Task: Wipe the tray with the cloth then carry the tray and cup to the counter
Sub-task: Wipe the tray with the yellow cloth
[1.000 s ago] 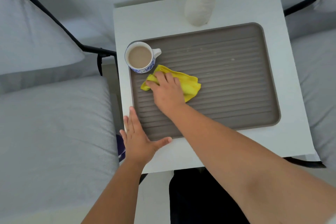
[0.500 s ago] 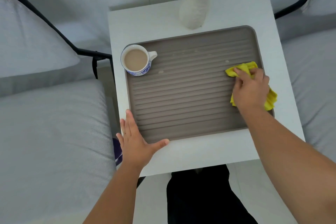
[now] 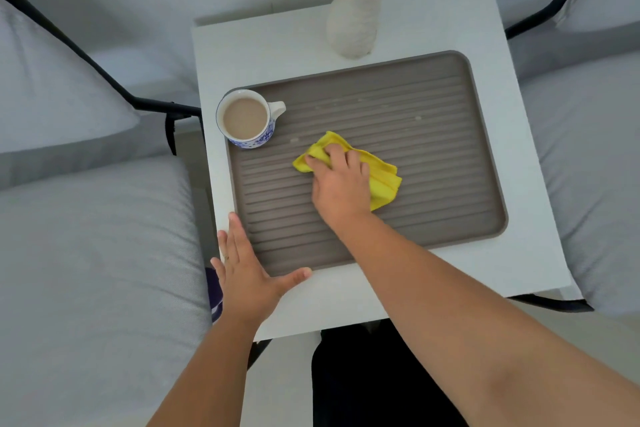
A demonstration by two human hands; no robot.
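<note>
A ribbed brown tray [image 3: 446, 163] lies on a small white table [image 3: 519, 135]. A white cup with blue pattern [image 3: 247, 120], full of a milky drink, stands in the tray's far left corner. My right hand [image 3: 341, 185] presses a crumpled yellow cloth [image 3: 382, 180] onto the tray's middle left. My left hand [image 3: 247, 274] lies flat with fingers spread at the tray's near left corner, thumb along the front rim. A few pale specks remain on the tray near the cup and at the far right.
A white vase with flowers [image 3: 353, 21] stands on the table just behind the tray. Grey cushioned seats with black frames flank the table on the left [image 3: 86, 253] and right [image 3: 595, 166]. My dark-clothed leg [image 3: 374, 381] is below the table's front edge.
My right hand swept the cloth from beside the cup to the tray's right edge, then back to the middle left. My left hand stayed at the near left corner.
</note>
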